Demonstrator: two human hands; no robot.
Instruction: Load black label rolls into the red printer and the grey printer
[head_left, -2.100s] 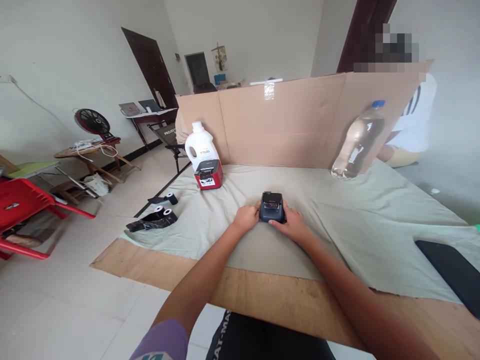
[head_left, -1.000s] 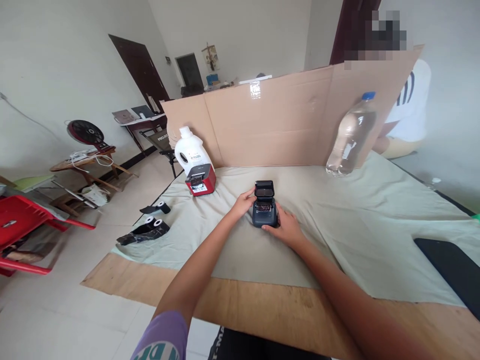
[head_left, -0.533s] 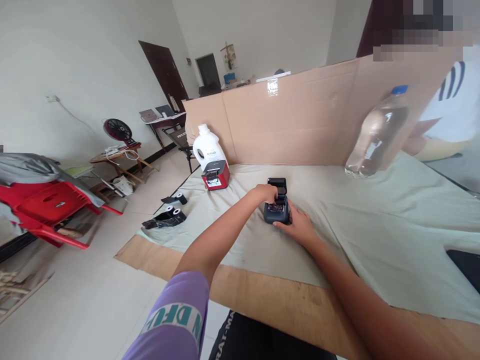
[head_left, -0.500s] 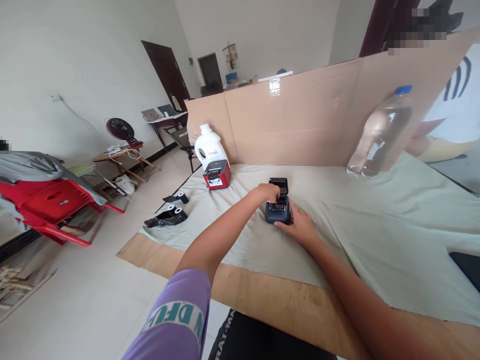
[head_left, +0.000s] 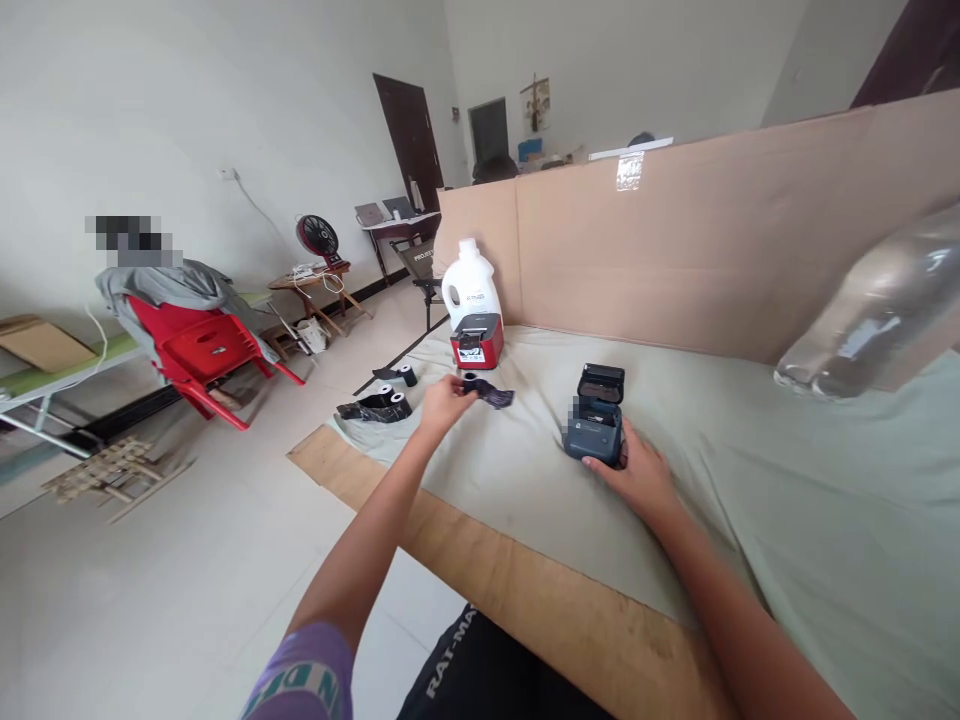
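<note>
My left hand (head_left: 444,405) pinches a small black paper roll (head_left: 487,391) with a loose crinkled tail, held a little above the cloth. Wrapped round the right side of a dark portable label printer (head_left: 591,440) is my right hand (head_left: 634,466), fingers closed on it. The printer's lid (head_left: 601,383) is raised, and its compartment faces up. More dark rolls with white cores (head_left: 386,403) lie on the cloth to the left of my left hand, some with strips trailing from them.
A red and black label printer (head_left: 478,343) stands before a white jug (head_left: 471,280) at the back. A cardboard panel (head_left: 697,240) runs along the far side. To the right leans a large clear bottle (head_left: 862,310). Pale green cloth (head_left: 517,480) covers the wooden board (head_left: 540,570).
My left hand has come out of the dark printer's compartment and moved left with a black paper roll. My right hand stays on the printer. The view has swung left.
</note>
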